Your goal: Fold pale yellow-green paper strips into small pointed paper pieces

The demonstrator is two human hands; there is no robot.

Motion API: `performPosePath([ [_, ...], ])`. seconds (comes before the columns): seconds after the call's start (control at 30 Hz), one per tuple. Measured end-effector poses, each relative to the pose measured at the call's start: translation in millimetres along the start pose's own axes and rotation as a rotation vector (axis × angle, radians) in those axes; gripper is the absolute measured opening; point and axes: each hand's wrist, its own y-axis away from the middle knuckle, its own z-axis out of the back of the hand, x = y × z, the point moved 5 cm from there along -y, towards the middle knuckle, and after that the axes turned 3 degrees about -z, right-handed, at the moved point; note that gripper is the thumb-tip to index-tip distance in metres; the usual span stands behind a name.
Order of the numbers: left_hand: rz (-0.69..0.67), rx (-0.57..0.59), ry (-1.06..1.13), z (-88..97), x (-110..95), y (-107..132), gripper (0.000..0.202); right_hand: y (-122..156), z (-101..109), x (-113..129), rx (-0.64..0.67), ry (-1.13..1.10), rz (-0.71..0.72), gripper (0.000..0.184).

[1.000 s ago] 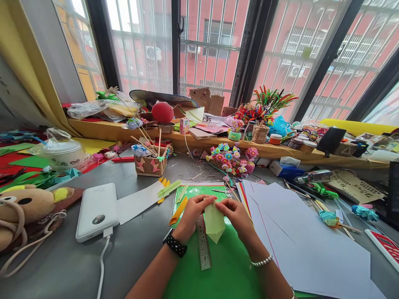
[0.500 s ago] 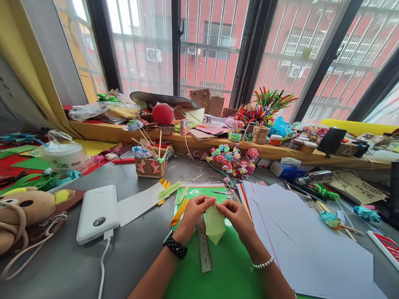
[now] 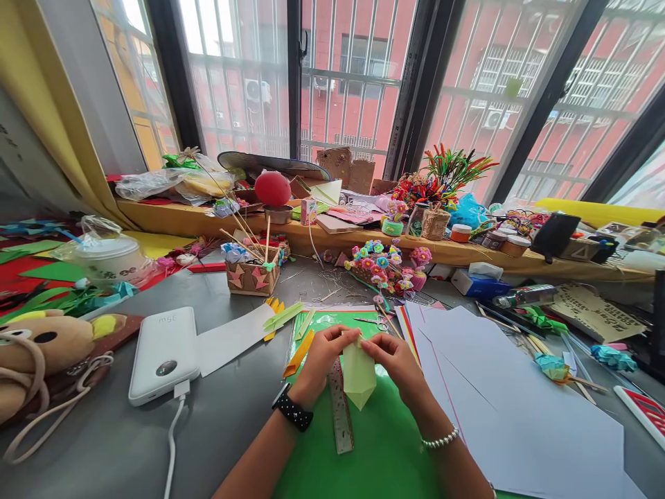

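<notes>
Left hand (image 3: 323, 357) and right hand (image 3: 393, 358) pinch creased, pointed, pale-green paper (image 3: 359, 378).

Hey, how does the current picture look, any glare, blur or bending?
Head view: windows bright, washing out to white toward upper left; head view: glare on the far part of the green mat; head view: dark frames splay outward toward the top, likely wide-angle distortion; head view: left hand, right hand and paper fairly sharp.

The folded sheet (image 3: 359, 378) is matt paper; the mat (image 3: 384, 443), glossy plastic; the power bank (image 3: 162, 357), smooth plastic; the worktop (image 3: 223, 409), smooth.
</notes>
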Motion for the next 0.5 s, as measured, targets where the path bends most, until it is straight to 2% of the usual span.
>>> performPosePath([
  [0.13,-0.006,0.011,-0.035,-0.2,-0.4,-0.3,0.028,-0.7,0.2,-1.1,0.04,-0.078,-0.036,0.026],
  [0.5,0.029,0.043,-0.04,-0.1,4.8,-1.0,0.023,-2.4,2.7,-4.3,0.032,-0.018,-0.029,0.024],
])
